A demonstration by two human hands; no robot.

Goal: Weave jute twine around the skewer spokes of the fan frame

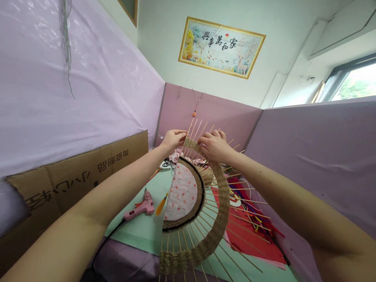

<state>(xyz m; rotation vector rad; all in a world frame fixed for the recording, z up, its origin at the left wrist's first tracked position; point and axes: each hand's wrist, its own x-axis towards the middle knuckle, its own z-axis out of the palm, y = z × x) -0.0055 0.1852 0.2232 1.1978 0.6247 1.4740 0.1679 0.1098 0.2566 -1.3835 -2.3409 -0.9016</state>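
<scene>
A half-round woven fan (225,203) of thin sticks and straw-coloured twine is held up in front of me. Its inner half-disc (182,192) is pale pink cloth with small red flowers, edged by twine and a black band. My left hand (175,140) pinches the upper end of the outer woven band beside the end stick. Further right along the same band, my right hand (216,145) has its fingers bent around the weave and sticks. Bare stick tips spread out past the band. The fingertips of the right hand are partly hidden.
A pink glue gun (143,205) with a black cord lies on the green tabletop (126,231). Behind the fan are a twine ball (208,175), red sheets (249,237) and coloured pipe cleaners (258,215). A cardboard piece (88,176) stands left; purple partitions (317,164) enclose the table.
</scene>
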